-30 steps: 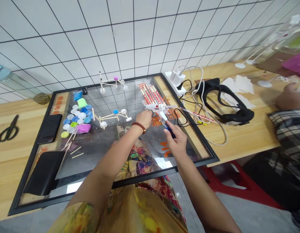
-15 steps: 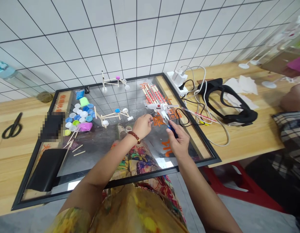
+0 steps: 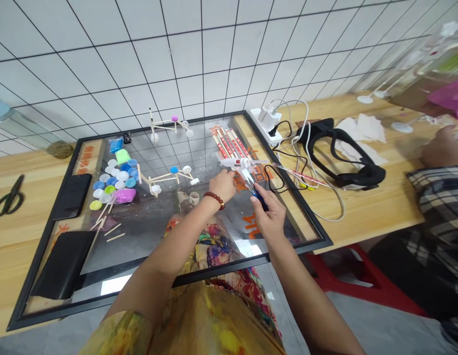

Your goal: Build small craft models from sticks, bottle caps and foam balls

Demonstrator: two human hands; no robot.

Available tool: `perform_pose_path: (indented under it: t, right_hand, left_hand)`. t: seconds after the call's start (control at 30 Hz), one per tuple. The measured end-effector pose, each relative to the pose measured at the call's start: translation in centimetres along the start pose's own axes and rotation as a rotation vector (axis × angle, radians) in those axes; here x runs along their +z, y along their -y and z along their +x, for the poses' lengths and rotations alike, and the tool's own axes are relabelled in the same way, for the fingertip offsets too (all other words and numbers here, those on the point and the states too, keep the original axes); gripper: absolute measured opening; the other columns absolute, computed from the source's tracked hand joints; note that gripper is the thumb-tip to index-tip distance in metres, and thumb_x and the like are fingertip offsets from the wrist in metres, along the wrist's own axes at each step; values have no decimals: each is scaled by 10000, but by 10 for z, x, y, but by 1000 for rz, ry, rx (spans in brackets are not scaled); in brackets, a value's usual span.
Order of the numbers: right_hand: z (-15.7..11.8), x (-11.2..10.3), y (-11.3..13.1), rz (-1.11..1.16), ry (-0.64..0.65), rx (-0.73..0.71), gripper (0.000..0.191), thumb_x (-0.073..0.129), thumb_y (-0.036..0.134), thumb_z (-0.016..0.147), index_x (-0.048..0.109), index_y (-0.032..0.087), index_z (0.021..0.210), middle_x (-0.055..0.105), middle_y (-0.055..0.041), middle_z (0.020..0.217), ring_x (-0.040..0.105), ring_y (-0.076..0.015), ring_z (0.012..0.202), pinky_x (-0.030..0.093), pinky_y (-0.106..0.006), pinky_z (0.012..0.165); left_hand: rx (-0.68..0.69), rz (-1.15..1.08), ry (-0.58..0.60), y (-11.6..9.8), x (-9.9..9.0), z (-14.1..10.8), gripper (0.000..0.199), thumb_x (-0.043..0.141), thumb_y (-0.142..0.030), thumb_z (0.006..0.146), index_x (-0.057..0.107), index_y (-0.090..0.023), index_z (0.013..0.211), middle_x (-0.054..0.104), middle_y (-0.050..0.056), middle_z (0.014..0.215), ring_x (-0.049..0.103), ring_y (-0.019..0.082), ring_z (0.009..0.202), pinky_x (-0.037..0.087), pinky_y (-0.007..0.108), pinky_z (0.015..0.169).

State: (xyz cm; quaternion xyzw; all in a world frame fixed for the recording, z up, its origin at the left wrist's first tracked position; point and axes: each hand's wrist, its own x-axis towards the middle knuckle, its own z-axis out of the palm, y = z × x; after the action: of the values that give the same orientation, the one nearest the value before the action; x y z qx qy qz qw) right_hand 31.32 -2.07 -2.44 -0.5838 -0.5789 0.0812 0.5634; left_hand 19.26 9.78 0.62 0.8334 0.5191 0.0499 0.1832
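Note:
My right hand (image 3: 270, 212) is closed around a blue-handled tool (image 3: 260, 198) with a metal head; its exact kind is unclear. The tool's head meets the lower part of a white glue gun (image 3: 241, 163). Just under the gun's nozzle end is my left hand (image 3: 222, 185), wearing a beaded bracelet, its fingers bent together; whatever they pinch is hidden. Behind the gun lie several red-and-white packed sticks (image 3: 229, 140). To the left, a stick frame with a blue cap (image 3: 173, 170) and white wheels rests on the glass, and another with a pink piece (image 3: 174, 119) stands farther back.
Coloured caps (image 3: 122, 176), a pink clay packet (image 3: 124, 195) and loose sticks (image 3: 112, 230) lie left on the black-framed glass board (image 3: 140, 264). A phone (image 3: 72, 196), black case (image 3: 62, 264) and scissors (image 3: 10, 197) are farther left. Cables (image 3: 306, 148), a power strip (image 3: 264, 125) and a headset (image 3: 343, 155) sit right, near another person's sleeve (image 3: 436, 182).
My left hand has moved slightly right and forward, closer to the glue gun. The right hand keeps its grip on the blue-handled tool. The whole view has shifted a little.

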Motion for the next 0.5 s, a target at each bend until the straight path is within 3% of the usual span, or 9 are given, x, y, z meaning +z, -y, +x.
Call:
perform_pose_path:
  t: [0.33,0.5]
  right_hand:
    - [-1,1,-1,8,13,8,354,626,276,941,697,228,1285,743,-77,1039,707,-202,917,582,-360,841]
    - [-1,1,-2,9,-8,-6,357,629,274,940,696,233,1289,747,-73,1043,711,-199,925,579,-349,841]
  left_hand:
    - [-80,37,15,-10,5,8,307,401,-251,1011,570,-226,1266,670,121,1159,701,249,983,513,345,795]
    - [-28,48,-22,-10,8,-4,303,373,-252,1019,586,-240,1235,679,100,1153,691,249,1010,502,333,790]
